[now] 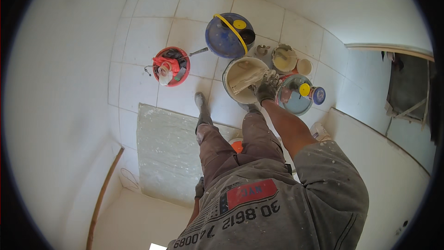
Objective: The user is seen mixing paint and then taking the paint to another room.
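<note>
My right hand (266,90), in a dark glove, is closed at the rim of a bucket (227,82) of cream paint or filler. It grips a long, straight-edged tool (247,80) thickly coated in cream, which lies across the bucket's mouth; its kind is hard to tell under the coating. My left hand (199,189), gloved too, hangs low beside my hip, away from the buckets. Its fingers are mostly hidden, and I see nothing in it.
A blue lidded bucket (219,37) with a yellow handle stands beyond. Left of it is a red tub (172,83) of tools and cloths. Small pots (284,59) and a grey-blue lidded bucket (296,99) crowd the right. A pale sheet (169,153) covers floor tiles behind my left foot.
</note>
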`<state>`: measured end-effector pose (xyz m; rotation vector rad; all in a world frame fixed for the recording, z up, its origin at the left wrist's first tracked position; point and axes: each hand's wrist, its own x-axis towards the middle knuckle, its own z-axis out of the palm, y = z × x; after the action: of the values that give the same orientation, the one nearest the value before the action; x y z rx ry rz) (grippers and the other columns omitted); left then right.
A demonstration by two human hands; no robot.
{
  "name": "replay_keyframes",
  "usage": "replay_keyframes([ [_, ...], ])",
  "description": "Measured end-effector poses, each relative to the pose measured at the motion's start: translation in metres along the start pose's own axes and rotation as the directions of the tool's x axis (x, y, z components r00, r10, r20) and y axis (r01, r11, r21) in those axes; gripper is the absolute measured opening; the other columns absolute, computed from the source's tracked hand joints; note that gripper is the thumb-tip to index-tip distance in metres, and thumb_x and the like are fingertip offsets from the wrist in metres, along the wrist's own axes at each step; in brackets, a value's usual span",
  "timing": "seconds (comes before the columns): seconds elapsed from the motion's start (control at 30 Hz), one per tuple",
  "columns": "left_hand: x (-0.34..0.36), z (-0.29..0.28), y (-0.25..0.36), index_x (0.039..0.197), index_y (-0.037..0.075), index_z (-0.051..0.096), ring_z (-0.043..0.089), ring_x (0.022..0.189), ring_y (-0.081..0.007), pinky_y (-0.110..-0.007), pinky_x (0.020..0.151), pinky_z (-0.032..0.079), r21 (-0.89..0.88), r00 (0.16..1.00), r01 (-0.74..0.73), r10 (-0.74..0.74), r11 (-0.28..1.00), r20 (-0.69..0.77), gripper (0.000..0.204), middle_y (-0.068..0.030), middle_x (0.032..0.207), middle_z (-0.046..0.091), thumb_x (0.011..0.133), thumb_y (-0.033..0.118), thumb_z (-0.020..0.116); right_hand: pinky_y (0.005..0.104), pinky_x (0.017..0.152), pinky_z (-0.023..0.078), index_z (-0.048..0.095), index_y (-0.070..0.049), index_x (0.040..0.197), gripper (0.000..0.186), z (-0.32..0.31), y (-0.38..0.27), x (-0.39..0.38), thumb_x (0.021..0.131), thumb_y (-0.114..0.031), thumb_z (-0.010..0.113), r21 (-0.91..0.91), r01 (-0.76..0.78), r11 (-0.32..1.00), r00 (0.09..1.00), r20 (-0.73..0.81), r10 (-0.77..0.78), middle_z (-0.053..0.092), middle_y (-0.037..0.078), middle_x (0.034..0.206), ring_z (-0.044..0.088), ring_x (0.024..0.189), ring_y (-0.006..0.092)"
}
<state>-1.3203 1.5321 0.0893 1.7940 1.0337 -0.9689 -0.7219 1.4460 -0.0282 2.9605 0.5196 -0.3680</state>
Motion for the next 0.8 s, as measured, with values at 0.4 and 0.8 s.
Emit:
replay_keyframes([
  [0.4, 0.113, -0.385, -0.032, 0.150, 0.005, 0.045, 0.054, 0.133, -0.0296, -0.041, 0.111, 0.040, -0.821, 0.828, -0.320, -0.281, 0.472, -0.485, 0.049, -0.0176, 0.146, 0.054, 0.106, 0.025, 0.053, 0.0489, 0.105, 0.048, 0.039, 0.004, 0.150, 0.090, 0.067, -0.097, -0.020, 0.087, -0.051, 0.072, 0.428, -0.640, 0.637, 0.757, 0.492, 0.430, 0.059, 0.030, 0.135, 0.060, 0.124, 0.0432],
  [0.8, 0.185, -0.305, 0.142, 0.144, 0.000, 0.053, 0.061, 0.126, -0.0242, -0.035, 0.107, 0.046, -0.356, 0.978, -0.188, 0.210, 0.915, 0.022, 0.048, -0.0131, 0.136, 0.064, 0.107, 0.030, 0.053, 0.0473, 0.116, 0.037, 0.024, 0.008, 0.156, 0.111, 0.029, -0.133, 0.042, 0.081, -0.057, 0.076, 0.622, -0.641, 0.450, 0.755, 0.409, 0.512, 0.040, 0.034, 0.152, 0.043, 0.141, 0.0444],
])
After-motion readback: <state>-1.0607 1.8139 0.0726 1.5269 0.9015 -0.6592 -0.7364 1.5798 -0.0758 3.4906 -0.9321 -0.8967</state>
